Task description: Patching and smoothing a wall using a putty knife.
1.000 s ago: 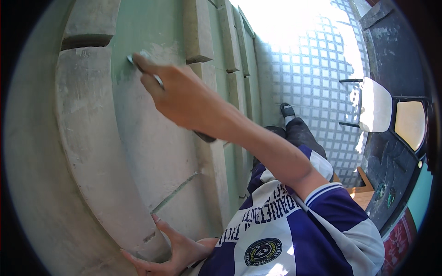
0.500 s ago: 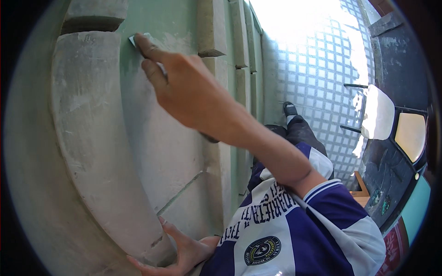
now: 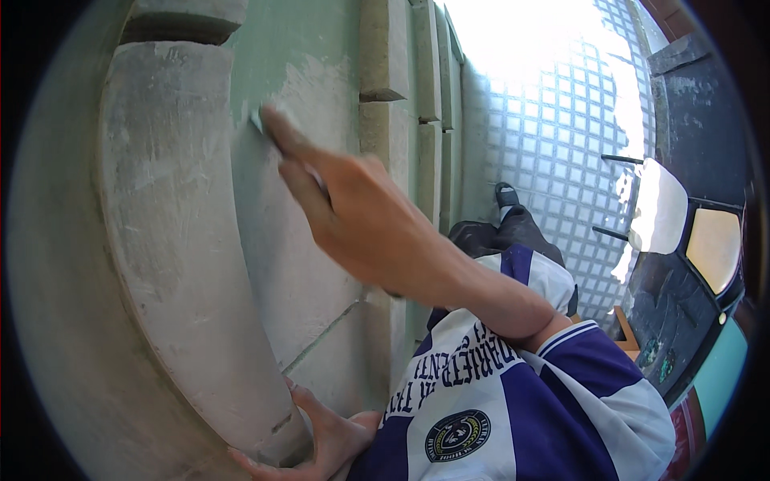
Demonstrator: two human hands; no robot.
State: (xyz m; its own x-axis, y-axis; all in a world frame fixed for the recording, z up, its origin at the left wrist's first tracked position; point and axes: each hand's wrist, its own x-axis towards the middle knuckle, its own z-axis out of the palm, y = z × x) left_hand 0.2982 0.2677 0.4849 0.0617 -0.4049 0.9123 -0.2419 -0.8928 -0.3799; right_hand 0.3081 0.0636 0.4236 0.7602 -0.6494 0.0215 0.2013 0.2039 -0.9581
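Note:
My right hand [image 3: 357,212] is closed around a small scraper, probably a putty knife [image 3: 257,119]. Its thin light blade rests at the green wall panel [image 3: 273,40], and the fingers hide most of the tool. Below the green part, the panel carries a whitish smeared coat [image 3: 317,88] with a ragged border. Down at the lower left, my left hand [image 3: 325,437] has thumb and fingers spread wide against the end of a long pale raised slab [image 3: 168,184]. Motion blurs the right fingertips a little.
More pale raised blocks [image 3: 385,48] line the wall. A patterned tile floor [image 3: 545,128] lies brightly sunlit to the right. Chairs with a white seat [image 3: 659,200] and a cream seat [image 3: 714,250] stand beside a dark, stained surface [image 3: 670,305]. A wooden piece [image 3: 627,333] is near my elbow.
My right hand has drawn the scraper down along the panel toward me, and more of the whitish coat shows above it. The left hand stays against the slab; the view has shifted slightly.

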